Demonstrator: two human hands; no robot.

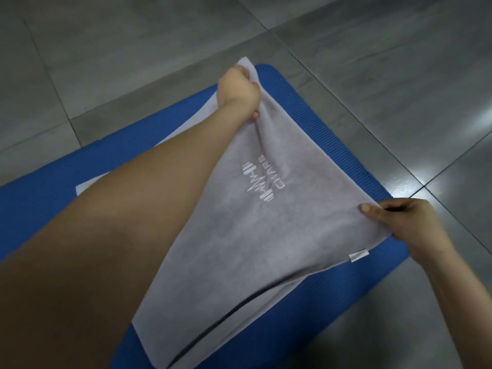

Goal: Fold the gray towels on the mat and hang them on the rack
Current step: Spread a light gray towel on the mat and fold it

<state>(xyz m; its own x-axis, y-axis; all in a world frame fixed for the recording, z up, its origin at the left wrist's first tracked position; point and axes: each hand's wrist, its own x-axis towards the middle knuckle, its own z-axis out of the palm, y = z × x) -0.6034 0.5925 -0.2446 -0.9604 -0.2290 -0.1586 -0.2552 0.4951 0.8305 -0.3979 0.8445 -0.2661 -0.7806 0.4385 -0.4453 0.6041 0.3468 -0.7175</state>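
Observation:
A gray towel (pixel 250 235) with a white embroidered logo lies partly folded over on the blue mat (pixel 332 134). My left hand (pixel 238 91) grips its far corner near the mat's far end, lifting that edge. Pinching the towel's right corner at the mat's right edge is my right hand (pixel 404 225). A small white tag (pixel 359 255) sticks out of the towel's near right edge. My left forearm crosses the view and hides much of the towel's left part; a lower layer shows under the raised fold.
Gray floor tiles (pixel 133 49) surround the mat on all sides. A bright light reflection (pixel 426 179) shines on the tiles to the right. No rack is in view.

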